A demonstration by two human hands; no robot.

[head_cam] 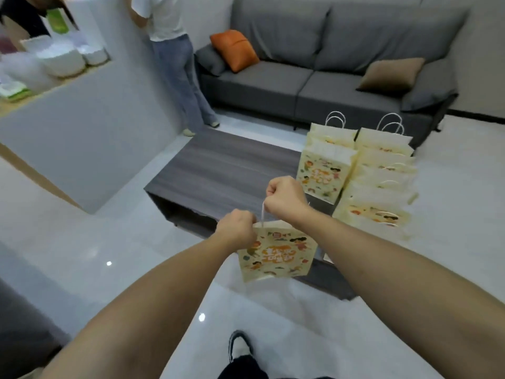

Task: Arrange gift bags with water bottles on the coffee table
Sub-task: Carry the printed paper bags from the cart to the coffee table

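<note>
Grey sofa (328, 77) across upper right, orange cushion (234, 50) on its left end. Dark coffee table (218, 170) at centre; two rows of cream gift bags (379, 181) standing on its right side. Held gift bag (274, 254) hangs at lower centre, over the table's near edge. Right hand (285, 198) fisted around its white cord handle (263, 212); left hand (237, 228) curled, gripping the bag's top left corner.

The coffee table (218, 170) stood before the sofa (328, 77), two rows of gift bags (382, 173) on its right end. A held bag (274, 254) hung over the table's near edge — left hand (236, 228) at its rim, right hand (285, 196) above. Two cushions (234, 50) lay on the sofa — a person (175, 64) stood left of it.
</note>
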